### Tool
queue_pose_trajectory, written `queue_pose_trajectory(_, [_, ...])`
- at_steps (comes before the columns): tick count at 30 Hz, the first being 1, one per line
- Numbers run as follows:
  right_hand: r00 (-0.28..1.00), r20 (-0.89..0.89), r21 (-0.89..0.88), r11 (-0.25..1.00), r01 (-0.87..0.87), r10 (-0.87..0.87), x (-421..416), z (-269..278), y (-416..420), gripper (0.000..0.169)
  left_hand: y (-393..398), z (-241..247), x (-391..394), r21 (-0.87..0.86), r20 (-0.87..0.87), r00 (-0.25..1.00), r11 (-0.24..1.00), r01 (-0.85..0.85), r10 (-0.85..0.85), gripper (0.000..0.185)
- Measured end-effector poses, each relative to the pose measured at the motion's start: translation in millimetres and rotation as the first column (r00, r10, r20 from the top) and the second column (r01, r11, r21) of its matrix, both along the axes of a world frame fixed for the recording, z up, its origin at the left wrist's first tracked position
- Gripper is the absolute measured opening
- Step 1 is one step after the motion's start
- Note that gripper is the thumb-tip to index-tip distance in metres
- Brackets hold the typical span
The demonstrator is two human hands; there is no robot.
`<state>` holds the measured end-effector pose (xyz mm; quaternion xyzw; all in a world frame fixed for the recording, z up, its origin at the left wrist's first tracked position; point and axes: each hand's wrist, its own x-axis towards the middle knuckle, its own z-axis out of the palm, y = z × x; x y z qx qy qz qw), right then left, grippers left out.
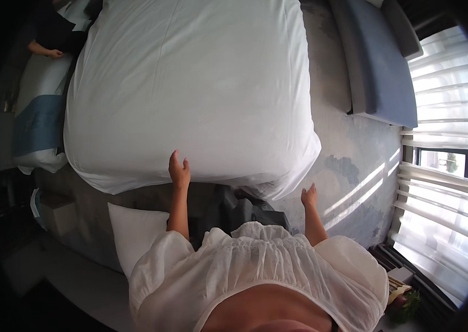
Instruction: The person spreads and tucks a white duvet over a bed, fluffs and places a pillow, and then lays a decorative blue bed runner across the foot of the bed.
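Observation:
In front of me a wide bed is covered with a white sheet [200, 95], its near edge bunched and hanging loosely. My left hand [179, 169] is over that near edge, thumb apart from the fingers, holding nothing. Whether it touches the cloth I cannot tell. Right of the bed's near right corner, my right hand [309, 195] is above the floor, apart from the sheet, with nothing visible in it. The sheet sags in folds at that corner [277, 186]. Dark grey fabric [238, 209] shows below the bed's near edge, between my forearms.
A white pillow [138, 232] lies by my left elbow. Beyond the bed's left side, a person's hand [55, 53] is near white bedding with a blue band [38, 122]. At right stand a blue-grey sofa [383, 62] and sheer curtains [446, 232]. Patterned carpet [333, 137] surrounds the bed.

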<state>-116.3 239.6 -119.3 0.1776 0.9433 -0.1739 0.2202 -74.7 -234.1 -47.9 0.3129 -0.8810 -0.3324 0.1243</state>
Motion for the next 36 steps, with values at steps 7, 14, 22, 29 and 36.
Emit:
queue_pose_trajectory(7, [0.772,-0.229,-0.212,0.744,-0.634,0.593,-92,65,-48,0.062,185,-11,-123,-0.197,0.202,0.963,0.956,0.219,-0.179,0.066])
queue_pose_trajectory(14, [0.559,-0.113,-0.669,0.352,-0.654,0.821,-117,-12,82,0.046,394,-25,-133,-0.206,0.499,0.754,0.786,0.582,-0.427,0.075])
queue_pose_trajectory(22, [0.904,0.164,-0.624,0.751,-0.215,0.395,-207,-172,202,0.049,399,-10,-185,-0.421,0.235,0.943,0.85,0.318,-0.237,0.05])
queue_pose_trajectory(29, [0.987,-0.035,-0.915,0.401,0.032,-0.159,-304,-311,115,0.054,380,-99,-216,-0.537,0.349,0.928,0.784,0.31,-0.128,0.045])
queue_pose_trajectory(36, [0.992,0.116,-0.924,0.373,0.086,0.058,-311,-324,126,0.033,379,-118,-213,-0.532,0.237,0.964,0.815,0.231,-0.118,0.047])
